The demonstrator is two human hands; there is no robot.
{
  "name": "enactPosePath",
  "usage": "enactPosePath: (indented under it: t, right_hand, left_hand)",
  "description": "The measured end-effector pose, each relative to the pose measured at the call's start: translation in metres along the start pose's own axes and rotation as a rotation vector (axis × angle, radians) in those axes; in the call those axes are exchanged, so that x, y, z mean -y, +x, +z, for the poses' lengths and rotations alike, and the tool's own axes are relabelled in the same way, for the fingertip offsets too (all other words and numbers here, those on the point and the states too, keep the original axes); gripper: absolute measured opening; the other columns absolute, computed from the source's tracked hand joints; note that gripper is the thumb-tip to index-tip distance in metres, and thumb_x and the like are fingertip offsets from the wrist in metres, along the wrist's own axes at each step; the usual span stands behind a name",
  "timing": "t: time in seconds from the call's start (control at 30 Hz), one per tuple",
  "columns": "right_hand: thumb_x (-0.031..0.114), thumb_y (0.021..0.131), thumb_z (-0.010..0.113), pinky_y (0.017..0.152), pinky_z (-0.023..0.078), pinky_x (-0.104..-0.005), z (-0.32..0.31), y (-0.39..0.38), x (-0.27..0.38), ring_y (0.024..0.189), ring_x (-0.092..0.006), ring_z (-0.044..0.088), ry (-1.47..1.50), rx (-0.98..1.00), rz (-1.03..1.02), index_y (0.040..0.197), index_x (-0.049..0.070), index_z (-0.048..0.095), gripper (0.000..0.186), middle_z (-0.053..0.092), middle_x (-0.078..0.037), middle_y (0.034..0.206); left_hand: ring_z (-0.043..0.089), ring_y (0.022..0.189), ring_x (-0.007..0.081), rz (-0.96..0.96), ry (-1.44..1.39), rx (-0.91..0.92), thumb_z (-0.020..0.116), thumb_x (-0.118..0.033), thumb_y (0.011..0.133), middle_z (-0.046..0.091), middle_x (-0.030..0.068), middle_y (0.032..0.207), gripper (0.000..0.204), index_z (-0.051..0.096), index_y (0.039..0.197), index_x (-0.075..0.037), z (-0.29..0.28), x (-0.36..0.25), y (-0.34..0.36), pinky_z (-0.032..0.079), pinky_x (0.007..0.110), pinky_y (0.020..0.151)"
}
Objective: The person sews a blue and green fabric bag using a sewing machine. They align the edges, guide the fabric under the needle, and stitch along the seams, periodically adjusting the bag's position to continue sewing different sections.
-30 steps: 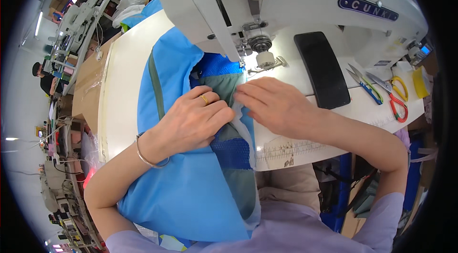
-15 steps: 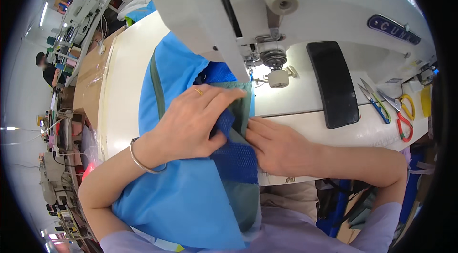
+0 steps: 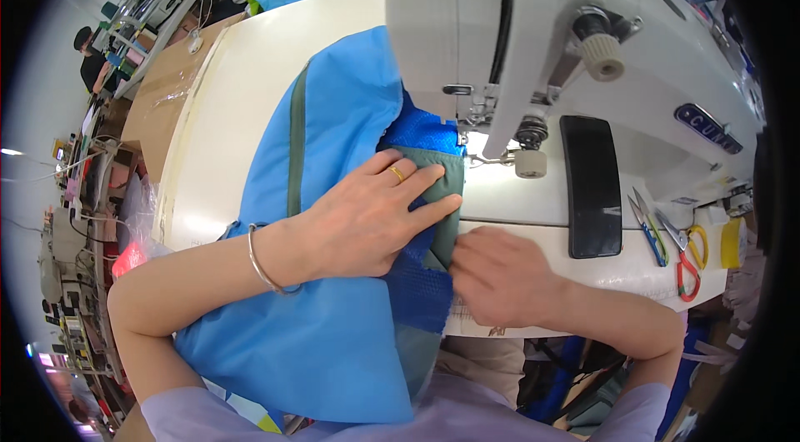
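Blue fabric (image 3: 292, 342) with green strips and blue mesh (image 3: 417, 300) spreads from my lap onto the sewing table. Its green panel (image 3: 429, 160) runs up to the needle area of a white sewing machine (image 3: 442, 50). My left hand (image 3: 358, 213) lies over the green panel, its fingers apart and pressing down just short of the needle. My right hand (image 3: 504, 275) is curled at the panel's right edge, with the cloth pinched in it; its fingertips are partly hidden. Whether the presser foot is down on the cloth I cannot tell.
A black phone (image 3: 592, 184) lies right of the needle. Blue-handled snips (image 3: 648, 229) and red-and-yellow-handled scissors (image 3: 685, 252) lie farther right. Cardboard (image 3: 179, 96) borders the table's left side. At the far left, a person (image 3: 93, 63) is among other machines.
The view has shifted, so the machine appears farther right. My left fingers have flattened and spread over the green panel. My right hand has curled tighter at the cloth's edge.
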State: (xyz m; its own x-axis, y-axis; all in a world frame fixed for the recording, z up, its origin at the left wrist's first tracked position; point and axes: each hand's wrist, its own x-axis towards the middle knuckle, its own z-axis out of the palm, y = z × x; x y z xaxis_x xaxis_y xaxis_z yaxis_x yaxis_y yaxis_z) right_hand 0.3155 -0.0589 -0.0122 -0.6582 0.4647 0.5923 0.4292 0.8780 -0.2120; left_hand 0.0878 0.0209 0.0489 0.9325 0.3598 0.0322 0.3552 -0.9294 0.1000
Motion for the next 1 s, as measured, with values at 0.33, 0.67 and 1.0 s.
enactPosePath:
  t: [0.33, 0.67, 1.0]
  right_hand:
    - [0.001, 0.07, 0.07, 0.091, 0.053, -0.043, -0.004, 0.021, -0.002, 0.106, -0.0334, 0.063, 0.002, -0.007, 0.31, 0.125, -0.008, 0.06, 0.057, 0.061, -0.018, 0.11]
    - [0.003, 0.067, 0.069, 0.097, 0.05, -0.0471, -0.003, 0.017, -0.008, 0.11, -0.0366, 0.061, -0.062, -0.011, 0.16, 0.106, -0.005, 0.065, 0.04, 0.062, -0.02, 0.113]
    - [0.0, 0.068, 0.066, 0.096, 0.049, -0.0414, -0.003, 0.014, -0.013, 0.104, -0.0291, 0.058, 0.162, 0.103, 0.106, 0.1, 0.001, 0.069, 0.032, 0.063, -0.012, 0.103]
  left_hand:
    - [0.062, 0.109, 0.0377, -0.127, 0.003, 0.339, 0.071, -0.004, 0.065, 0.061, 0.0249, 0.127, 0.061, 0.06, 0.124, 0.003, -0.036, -0.004, 0.011, 0.048, 0.046, 0.102]
    - [0.064, 0.107, 0.0303, -0.268, -0.348, 0.762, 0.061, -0.013, 0.078, 0.068, 0.0176, 0.114, 0.05, 0.062, 0.127, 0.001, -0.076, 0.061, 0.052, 0.051, 0.037, 0.094]
    - [0.062, 0.096, 0.0196, -0.34, -0.733, 0.632, 0.059, -0.025, 0.09, 0.07, 0.0097, 0.109, 0.043, 0.067, 0.122, 0.003, -0.049, 0.09, 0.063, 0.048, 0.033, 0.091]
